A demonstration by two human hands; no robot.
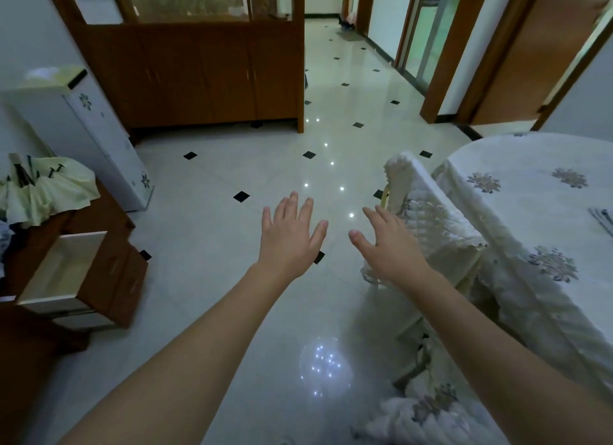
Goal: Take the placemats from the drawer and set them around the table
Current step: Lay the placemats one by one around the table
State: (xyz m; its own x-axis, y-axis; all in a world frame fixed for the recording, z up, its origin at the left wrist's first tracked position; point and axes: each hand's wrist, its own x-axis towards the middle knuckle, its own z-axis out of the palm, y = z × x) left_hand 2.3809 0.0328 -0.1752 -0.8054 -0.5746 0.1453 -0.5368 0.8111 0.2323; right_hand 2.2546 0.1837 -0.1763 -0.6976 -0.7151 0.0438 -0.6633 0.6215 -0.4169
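Observation:
My left hand and my right hand are stretched out in front of me over the tiled floor, fingers straight and spread, holding nothing. At the left, a wooden drawer stands pulled out of a brown cabinet; its pale inside shows no placemat. At the right is the round table under a white cloth with flower prints. A dark striped item, perhaps a placemat, lies at the table's right edge, cut off by the frame.
A chair with a white quilted cover stands against the table, just right of my right hand. Folded umbrellas lie on the drawer cabinet. A white appliance and a wooden sideboard stand behind; a hallway opens ahead.

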